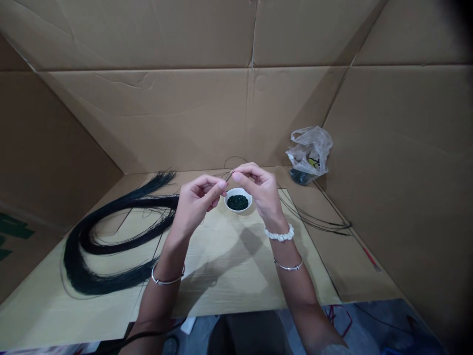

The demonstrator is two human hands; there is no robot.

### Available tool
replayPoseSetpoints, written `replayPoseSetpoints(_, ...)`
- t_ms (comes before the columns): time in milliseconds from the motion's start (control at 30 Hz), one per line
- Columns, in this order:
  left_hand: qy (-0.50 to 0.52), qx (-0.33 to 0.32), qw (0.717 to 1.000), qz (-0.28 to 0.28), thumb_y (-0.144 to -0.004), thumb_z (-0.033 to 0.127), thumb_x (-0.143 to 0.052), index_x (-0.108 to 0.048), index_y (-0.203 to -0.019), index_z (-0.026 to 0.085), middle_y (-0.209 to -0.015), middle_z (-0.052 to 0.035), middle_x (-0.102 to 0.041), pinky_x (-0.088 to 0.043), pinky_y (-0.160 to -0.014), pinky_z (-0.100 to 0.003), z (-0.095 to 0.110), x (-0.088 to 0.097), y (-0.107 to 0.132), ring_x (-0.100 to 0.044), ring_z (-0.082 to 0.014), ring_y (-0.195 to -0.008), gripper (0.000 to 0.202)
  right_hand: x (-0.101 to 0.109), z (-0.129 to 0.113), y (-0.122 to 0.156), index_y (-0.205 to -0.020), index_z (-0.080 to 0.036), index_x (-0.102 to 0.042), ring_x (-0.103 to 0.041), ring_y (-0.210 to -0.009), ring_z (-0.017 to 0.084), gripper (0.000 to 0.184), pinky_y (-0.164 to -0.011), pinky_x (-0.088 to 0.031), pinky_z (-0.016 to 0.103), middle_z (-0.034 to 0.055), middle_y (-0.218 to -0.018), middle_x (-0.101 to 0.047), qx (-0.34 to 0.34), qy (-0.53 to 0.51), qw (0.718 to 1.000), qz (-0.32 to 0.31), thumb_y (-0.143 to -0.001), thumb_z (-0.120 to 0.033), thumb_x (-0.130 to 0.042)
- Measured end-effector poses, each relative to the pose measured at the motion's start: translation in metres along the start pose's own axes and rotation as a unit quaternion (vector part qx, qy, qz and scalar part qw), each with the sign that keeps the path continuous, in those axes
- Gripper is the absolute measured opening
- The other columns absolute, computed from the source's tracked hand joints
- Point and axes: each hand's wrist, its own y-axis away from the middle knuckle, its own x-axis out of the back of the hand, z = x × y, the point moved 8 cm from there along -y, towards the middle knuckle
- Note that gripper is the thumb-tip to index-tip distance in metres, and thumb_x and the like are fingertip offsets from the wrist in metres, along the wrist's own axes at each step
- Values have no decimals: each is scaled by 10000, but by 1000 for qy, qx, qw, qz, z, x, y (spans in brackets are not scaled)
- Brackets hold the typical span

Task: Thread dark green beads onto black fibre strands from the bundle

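My left hand (201, 199) is closed in a pinch on thin dark strands (229, 176), which look like wire or thread. Close beside it, my right hand (258, 190) pinches the same strands between thumb and forefinger. Both hands are raised above the board, their fingertips nearly meeting. Just below and behind them stands a small white bowl (238, 211) holding tiny dark green beads (237, 202). Whether a bead sits between my fingertips is too small to tell.
A thick looped bundle of dark strands (92, 283) lies on the left of the pale board (221, 291). Several thin strands (318, 222) curve out at right. A clear plastic bag (310, 150) stands in the back right corner. Cardboard walls (166, 113) enclose the sides and back.
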Motion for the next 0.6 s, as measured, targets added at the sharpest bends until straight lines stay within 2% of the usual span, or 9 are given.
replayPoseSetpoints(233,6,-2,1000,2,-865,338,-778,-740,-772,225,-624,-6,-631,-297,-385,-214,0,2,-1,-440,-74,-457,151,-9,1,-1,-765,-250,-771,-574,-772,133,104,-677,-428,294,2,-857,-689,16,3,1000,-8,-829,-328,-797)
replayPoseSetpoints(433,3,3,1000,5,-873,317,-770,-733,-791,179,-646,-7,-643,-312,-404,-168,0,3,-1,-448,-52,-481,164,-14,2,-1,-779,-237,-772,-590,-782,124,85,-686,-430,283,-4,-841,-697,34,-9,999,-15,-846,-288,-780)
replayPoseSetpoints(600,15,6,1000,14,-855,336,-786,-740,-828,175,-653,-2,-646,-294,-402,-174,-2,4,-1,-436,-48,-472,170,-13,4,0,-764,-231,-757,-592,-789,119,96,-692,-434,275,-8,-840,-676,29,-26,999,-1,-845,-278,-781)
